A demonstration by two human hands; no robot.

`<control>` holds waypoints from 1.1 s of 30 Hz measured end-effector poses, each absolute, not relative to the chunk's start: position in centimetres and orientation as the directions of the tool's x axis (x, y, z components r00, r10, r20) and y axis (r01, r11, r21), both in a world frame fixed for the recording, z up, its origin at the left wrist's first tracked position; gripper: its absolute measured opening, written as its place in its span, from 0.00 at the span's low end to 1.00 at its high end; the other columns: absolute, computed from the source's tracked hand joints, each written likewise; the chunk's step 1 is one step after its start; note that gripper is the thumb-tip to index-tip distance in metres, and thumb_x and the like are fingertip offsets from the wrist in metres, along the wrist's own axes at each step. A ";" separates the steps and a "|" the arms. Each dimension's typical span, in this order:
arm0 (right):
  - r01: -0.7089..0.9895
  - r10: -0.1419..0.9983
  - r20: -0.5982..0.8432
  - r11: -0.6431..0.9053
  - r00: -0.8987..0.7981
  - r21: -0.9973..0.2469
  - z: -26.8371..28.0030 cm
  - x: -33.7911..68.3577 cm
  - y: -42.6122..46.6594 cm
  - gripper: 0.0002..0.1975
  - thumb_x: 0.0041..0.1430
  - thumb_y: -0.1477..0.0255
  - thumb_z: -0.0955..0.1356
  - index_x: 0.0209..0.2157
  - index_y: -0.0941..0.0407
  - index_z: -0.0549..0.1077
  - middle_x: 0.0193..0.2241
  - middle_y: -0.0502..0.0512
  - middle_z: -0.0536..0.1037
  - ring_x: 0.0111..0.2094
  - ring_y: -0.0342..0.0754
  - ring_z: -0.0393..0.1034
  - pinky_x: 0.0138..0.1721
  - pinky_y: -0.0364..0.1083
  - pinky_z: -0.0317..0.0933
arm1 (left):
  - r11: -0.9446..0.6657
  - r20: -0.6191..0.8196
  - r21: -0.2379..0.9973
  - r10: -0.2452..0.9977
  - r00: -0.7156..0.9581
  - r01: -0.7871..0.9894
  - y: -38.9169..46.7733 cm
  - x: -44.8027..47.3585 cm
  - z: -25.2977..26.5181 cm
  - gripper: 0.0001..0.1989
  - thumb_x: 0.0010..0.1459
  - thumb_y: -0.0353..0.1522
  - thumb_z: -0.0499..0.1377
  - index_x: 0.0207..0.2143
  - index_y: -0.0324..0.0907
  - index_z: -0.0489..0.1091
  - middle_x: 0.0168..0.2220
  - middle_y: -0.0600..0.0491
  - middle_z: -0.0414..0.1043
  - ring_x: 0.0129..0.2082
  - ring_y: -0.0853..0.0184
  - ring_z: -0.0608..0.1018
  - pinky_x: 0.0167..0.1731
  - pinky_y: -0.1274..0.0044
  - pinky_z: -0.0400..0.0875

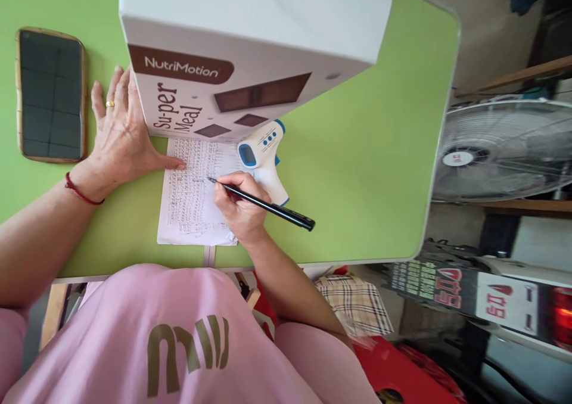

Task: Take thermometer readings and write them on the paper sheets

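Note:
My right hand (243, 204) grips a black pen (268, 204), its tip at a sheet of paper (192, 198) covered in rows of small handwriting. Spread out on the table beside the big box, my left hand (123, 130) has its thumb resting on the paper's edge and its other fingers stretched away from me. A white NutriMotion box (179, 100) stands over the far end of the paper and hides part of it. Just beyond my right hand lies a white and blue infrared thermometer (263, 154), partly covered by that hand.
A phone (51, 94) in a tan-edged case lies on the green table (357, 171) at the left. Off the table's right edge stand a fan (500, 151) and a dark and white machine or package with red lettering (482, 297). A red seat (397, 368) with checked cloth is below right.

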State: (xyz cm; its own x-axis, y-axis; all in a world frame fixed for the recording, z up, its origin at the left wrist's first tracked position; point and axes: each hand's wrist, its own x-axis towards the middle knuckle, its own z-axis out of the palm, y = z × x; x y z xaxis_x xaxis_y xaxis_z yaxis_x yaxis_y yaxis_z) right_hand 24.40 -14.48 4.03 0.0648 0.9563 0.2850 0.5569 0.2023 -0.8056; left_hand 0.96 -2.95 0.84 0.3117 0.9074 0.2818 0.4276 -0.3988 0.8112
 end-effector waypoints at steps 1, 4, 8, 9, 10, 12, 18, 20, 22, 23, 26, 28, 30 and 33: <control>0.553 0.957 0.282 0.202 0.062 -0.808 4.0 24.4 -14.5 0.04 0.60 0.69 0.67 0.31 0.52 0.71 0.23 0.46 0.73 0.20 0.41 0.65 0.25 0.43 0.65 | -0.402 0.284 0.808 0.906 0.314 0.430 -3.0 1.0 0.9 0.66 0.27 0.54 0.79 0.66 0.48 0.54 0.68 0.47 0.52 0.70 0.33 0.39 0.65 0.46 0.11; 0.540 0.967 0.248 0.176 0.062 -0.823 4.0 24.4 -14.5 0.03 0.59 0.69 0.67 0.32 0.52 0.70 0.23 0.46 0.73 0.21 0.41 0.66 0.26 0.44 0.67 | -0.424 0.293 0.793 0.895 0.336 0.438 -3.0 0.9 1.0 0.64 0.28 0.53 0.79 0.66 0.50 0.55 0.67 0.47 0.54 0.70 0.33 0.39 0.65 0.46 0.11; 0.524 0.967 0.249 0.183 0.059 -0.832 4.0 24.5 -14.5 0.03 0.59 0.69 0.67 0.32 0.52 0.70 0.23 0.46 0.73 0.21 0.41 0.65 0.26 0.44 0.65 | -0.417 0.276 0.803 0.894 0.354 0.426 -2.9 0.9 1.2 0.65 0.28 0.54 0.79 0.66 0.49 0.53 0.65 0.46 0.56 0.71 0.34 0.37 0.64 0.45 0.12; 0.526 0.962 0.268 0.199 0.058 -0.827 4.0 24.5 -14.5 0.03 0.59 0.69 0.67 0.31 0.52 0.70 0.23 0.46 0.73 0.21 0.41 0.65 0.25 0.44 0.65 | -0.404 0.264 0.807 0.899 0.350 0.429 -2.9 0.9 1.2 0.66 0.27 0.54 0.79 0.66 0.48 0.53 0.65 0.45 0.56 0.71 0.34 0.37 0.64 0.45 0.12; 0.531 0.955 0.290 0.217 0.056 -0.819 4.0 24.4 -14.5 0.03 0.59 0.70 0.67 0.31 0.52 0.70 0.23 0.46 0.72 0.21 0.41 0.65 0.25 0.43 0.64 | -0.389 0.250 0.810 0.906 0.341 0.439 -2.9 1.0 1.3 0.67 0.27 0.54 0.79 0.66 0.47 0.53 0.65 0.44 0.56 0.71 0.34 0.37 0.65 0.45 0.12; 0.546 0.944 0.327 0.250 0.047 -0.799 3.9 24.5 -14.5 0.03 0.59 0.71 0.68 0.31 0.52 0.71 0.22 0.45 0.72 0.21 0.40 0.65 0.25 0.43 0.64 | -0.361 0.218 0.801 0.919 0.328 0.477 -2.9 1.1 1.6 0.69 0.26 0.55 0.79 0.67 0.45 0.52 0.66 0.43 0.54 0.71 0.33 0.37 0.65 0.46 0.12; 0.583 0.900 0.434 0.326 0.050 -0.744 3.6 24.6 -14.5 0.03 0.61 0.72 0.67 0.32 0.54 0.71 0.23 0.44 0.73 0.20 0.39 0.65 0.22 0.40 0.63 | -0.283 0.064 0.672 0.943 0.327 0.685 -3.7 1.6 3.3 0.72 0.32 0.62 0.71 0.73 0.47 0.41 0.73 0.49 0.39 0.71 0.35 0.36 0.67 0.51 0.14; 0.587 0.888 0.458 0.348 0.043 -0.731 3.5 24.6 -14.4 0.02 0.61 0.73 0.68 0.32 0.54 0.71 0.23 0.44 0.73 0.20 0.38 0.65 0.22 0.39 0.62 | -0.244 0.006 0.620 0.952 0.306 0.746 -3.9 1.8 4.0 0.73 0.34 0.63 0.69 0.73 0.45 0.38 0.73 0.49 0.37 0.72 0.37 0.37 0.68 0.52 0.16; 0.597 0.886 0.462 0.350 0.038 -0.722 3.5 24.6 -14.4 0.03 0.61 0.74 0.68 0.32 0.54 0.71 0.23 0.44 0.73 0.20 0.37 0.66 0.23 0.39 0.63 | -0.225 -0.024 0.587 0.955 0.294 0.778 -4.0 1.9 4.4 0.73 0.34 0.62 0.68 0.73 0.43 0.37 0.73 0.48 0.36 0.72 0.37 0.37 0.68 0.53 0.18; 0.601 0.885 0.463 0.351 0.037 -0.718 3.5 24.5 -14.4 0.03 0.61 0.74 0.68 0.32 0.54 0.71 0.23 0.44 0.73 0.20 0.37 0.66 0.23 0.39 0.63 | -0.223 -0.029 0.581 0.955 0.294 0.783 -4.0 2.0 4.5 0.73 0.34 0.62 0.68 0.74 0.43 0.37 0.74 0.48 0.36 0.72 0.38 0.37 0.68 0.52 0.18; 0.611 0.889 0.458 0.349 0.025 -0.711 3.5 24.6 -14.4 0.03 0.61 0.73 0.67 0.32 0.54 0.71 0.23 0.44 0.74 0.20 0.38 0.65 0.23 0.39 0.63 | -0.246 -0.009 0.581 0.951 0.308 0.776 -4.0 2.0 4.5 0.71 0.35 0.61 0.68 0.73 0.46 0.37 0.74 0.50 0.37 0.72 0.39 0.37 0.68 0.51 0.20; 0.616 0.892 0.452 0.348 0.014 -0.707 3.5 24.6 -14.4 0.03 0.60 0.73 0.67 0.31 0.54 0.71 0.22 0.43 0.73 0.20 0.38 0.64 0.22 0.39 0.62 | -0.254 0.002 0.579 0.951 0.311 0.775 -4.0 2.0 4.4 0.71 0.35 0.60 0.69 0.73 0.47 0.37 0.74 0.51 0.37 0.72 0.39 0.37 0.69 0.51 0.20; 0.615 0.892 0.452 0.349 0.014 -0.707 3.6 24.6 -14.4 0.03 0.59 0.74 0.67 0.31 0.54 0.71 0.22 0.43 0.72 0.19 0.37 0.63 0.22 0.39 0.61 | -0.249 -0.003 0.572 0.952 0.306 0.782 -4.0 2.0 4.4 0.71 0.35 0.60 0.69 0.73 0.46 0.36 0.74 0.50 0.37 0.72 0.40 0.37 0.69 0.52 0.20; 0.601 0.887 0.460 0.356 0.023 -0.716 3.6 24.6 -14.4 0.03 0.59 0.76 0.68 0.31 0.54 0.70 0.22 0.43 0.72 0.20 0.37 0.64 0.23 0.38 0.62 | -0.247 -0.008 0.561 0.953 0.303 0.790 -4.1 2.1 4.5 0.70 0.36 0.59 0.69 0.73 0.46 0.37 0.74 0.50 0.38 0.73 0.40 0.38 0.69 0.52 0.21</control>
